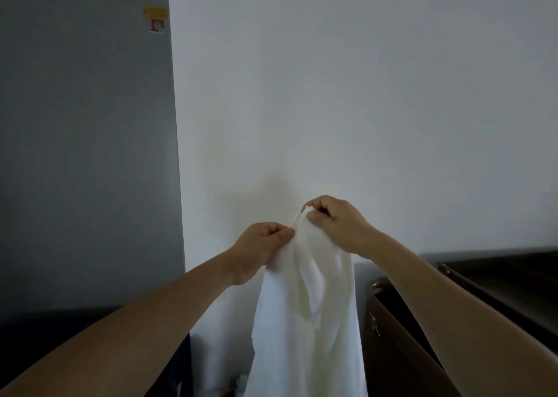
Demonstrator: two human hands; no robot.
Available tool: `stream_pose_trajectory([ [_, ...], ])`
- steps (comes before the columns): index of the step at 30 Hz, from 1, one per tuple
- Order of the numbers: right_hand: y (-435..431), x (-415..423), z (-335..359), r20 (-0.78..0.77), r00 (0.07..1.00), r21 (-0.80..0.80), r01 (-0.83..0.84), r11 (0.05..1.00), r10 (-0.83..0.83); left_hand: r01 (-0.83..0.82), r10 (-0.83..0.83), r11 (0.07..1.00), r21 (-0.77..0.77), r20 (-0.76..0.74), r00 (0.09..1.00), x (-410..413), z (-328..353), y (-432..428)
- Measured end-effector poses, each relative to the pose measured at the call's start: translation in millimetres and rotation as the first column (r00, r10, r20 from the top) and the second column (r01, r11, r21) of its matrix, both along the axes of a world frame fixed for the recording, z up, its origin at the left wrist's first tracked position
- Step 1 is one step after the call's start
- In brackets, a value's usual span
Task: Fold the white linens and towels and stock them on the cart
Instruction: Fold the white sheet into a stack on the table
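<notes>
A white towel (305, 321) hangs down in front of me, held up against a white wall. My left hand (259, 245) pinches its upper left edge between thumb and fingers. My right hand (335, 224) grips the top corner a little higher and to the right. The two hands are close together, almost touching. The cloth falls in loose folds and runs out of the bottom of the frame. The cart is not in view.
A dark wooden cabinet (422, 336) with a metal fitting stands at the lower right. A grey wall panel (84, 155) fills the left side, with a small yellow and red sign (156, 19) near its top. Dark furniture (45, 330) sits low on the left.
</notes>
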State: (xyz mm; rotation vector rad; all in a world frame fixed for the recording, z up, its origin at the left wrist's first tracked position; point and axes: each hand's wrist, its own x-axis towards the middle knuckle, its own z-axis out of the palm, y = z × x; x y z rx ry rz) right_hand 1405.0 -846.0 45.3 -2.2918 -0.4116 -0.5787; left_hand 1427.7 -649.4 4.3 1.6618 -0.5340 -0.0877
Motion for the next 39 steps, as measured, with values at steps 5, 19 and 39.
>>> stream_pose_trajectory([
  [5,-14.9,12.5,26.8,0.123,0.981,0.080,0.143,0.986,-0.152,-0.070,0.059,0.992,0.101,0.106,0.993,-2.0,-11.0,9.5],
  [19,-62.2,25.7,57.5,0.149,0.897,0.173,0.390,0.904,-0.416,-0.377,0.151,0.782,0.497,0.435,0.888,30.6,-46.1,79.2],
  [39,-67.1,31.2,33.2,0.064,0.862,0.210,0.481,0.851,-0.502,-0.423,0.277,0.811,-0.405,-0.370,0.887,41.7,-20.1,102.7],
])
